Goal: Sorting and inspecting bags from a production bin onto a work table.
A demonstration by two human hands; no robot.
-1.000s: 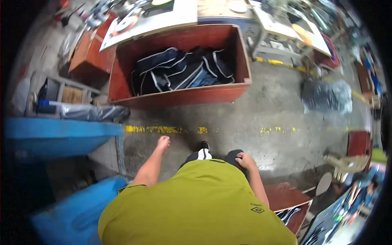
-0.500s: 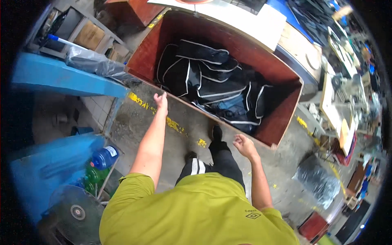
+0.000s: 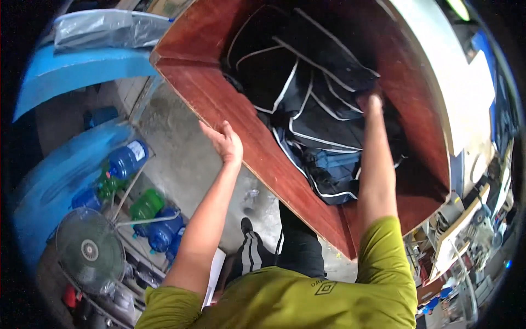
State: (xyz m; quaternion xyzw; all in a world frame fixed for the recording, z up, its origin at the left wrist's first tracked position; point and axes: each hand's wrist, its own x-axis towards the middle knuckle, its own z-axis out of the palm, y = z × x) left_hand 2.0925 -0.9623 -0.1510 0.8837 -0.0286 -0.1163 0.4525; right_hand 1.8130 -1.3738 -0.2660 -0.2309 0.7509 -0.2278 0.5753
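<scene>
A large reddish-brown wooden bin stands before me, holding a heap of black fabric pieces with white edging. Some blue-grey cloth shows among them. My left hand is at the outer side of the bin's near wall, fingers apart, thumb close to the rim; whether it touches the wood I cannot tell. Over the near wall my right arm reaches in, and my right hand is at the pile near the far wall. Its fingers are dark and mostly hidden, so their grip does not show.
To the left are a blue wall, several blue and green water jugs and a standing fan. A white tabletop adjoins the bin's far side. Cluttered shelving and boards lie to the right.
I have come closer to the bin, which now fills more of the view. My right hand has moved from outside the near wall into the bin; my left stays outside, along the near wall.
</scene>
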